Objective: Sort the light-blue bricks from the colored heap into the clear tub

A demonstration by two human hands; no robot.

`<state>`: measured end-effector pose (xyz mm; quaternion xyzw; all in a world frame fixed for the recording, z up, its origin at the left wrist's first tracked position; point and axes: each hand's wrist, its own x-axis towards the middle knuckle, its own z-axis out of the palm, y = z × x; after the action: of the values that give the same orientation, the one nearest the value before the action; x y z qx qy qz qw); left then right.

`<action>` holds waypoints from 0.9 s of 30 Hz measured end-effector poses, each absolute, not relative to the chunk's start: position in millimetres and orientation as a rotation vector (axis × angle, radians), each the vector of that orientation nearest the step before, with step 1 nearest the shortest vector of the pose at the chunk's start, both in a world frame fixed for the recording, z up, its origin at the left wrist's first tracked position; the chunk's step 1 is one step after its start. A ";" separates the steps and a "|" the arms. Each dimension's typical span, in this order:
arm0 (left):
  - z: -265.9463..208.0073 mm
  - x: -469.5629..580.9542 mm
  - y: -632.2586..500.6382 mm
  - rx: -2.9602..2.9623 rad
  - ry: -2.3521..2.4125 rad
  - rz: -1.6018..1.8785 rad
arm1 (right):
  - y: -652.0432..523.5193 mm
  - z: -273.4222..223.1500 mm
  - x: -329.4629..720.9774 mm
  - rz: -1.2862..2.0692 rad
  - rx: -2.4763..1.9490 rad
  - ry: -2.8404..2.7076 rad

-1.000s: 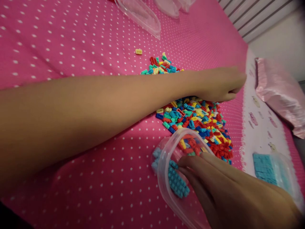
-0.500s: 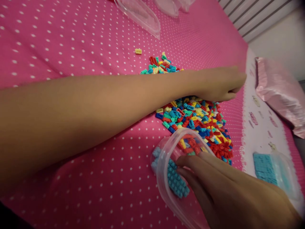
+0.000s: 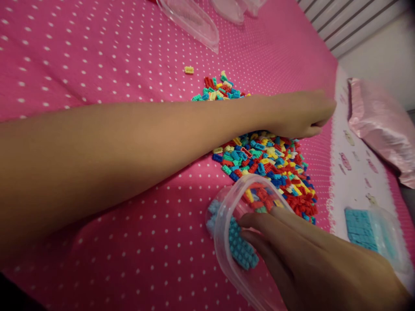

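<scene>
My right hand (image 3: 311,255) reaches over the rim of a clear plastic container (image 3: 222,229) that lies tilted on the cloth. Its thumb and forefinger are pressed close together at the edge of a cluster of blue building bricks (image 3: 241,246) inside. My left forearm crosses above a heap of small multicoloured building bricks (image 3: 259,160) and hides part of it. At the far side of the heap, my left hand (image 3: 304,113) is closed with its fingers curled. What it holds, if anything, is hidden.
A second clear container (image 3: 389,237) with a blue brick block (image 3: 360,229) lies at the right. One yellow brick (image 3: 189,70) sits apart. Clear plastic pieces (image 3: 194,21) lie at the top. A shiny pink pillow (image 3: 382,125) rests near a slatted rail (image 3: 343,21).
</scene>
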<state>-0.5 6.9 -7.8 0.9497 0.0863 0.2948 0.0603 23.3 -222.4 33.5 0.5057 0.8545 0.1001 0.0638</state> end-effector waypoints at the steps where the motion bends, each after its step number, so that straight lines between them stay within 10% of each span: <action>1: -7.9 -0.6 7.1 2.873 0.262 0.891 | -222.4 33.1 25.9 0.300 1.512 2.593; 27: -8.4 -1.6 6.5 2.821 0.257 0.931 | -213.8 28.2 21.2 0.281 1.482 2.752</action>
<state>-1.6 6.5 -8.4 0.9430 0.0860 0.3113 0.0799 21.2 -213.8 28.2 0.4723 0.8769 0.0894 0.0019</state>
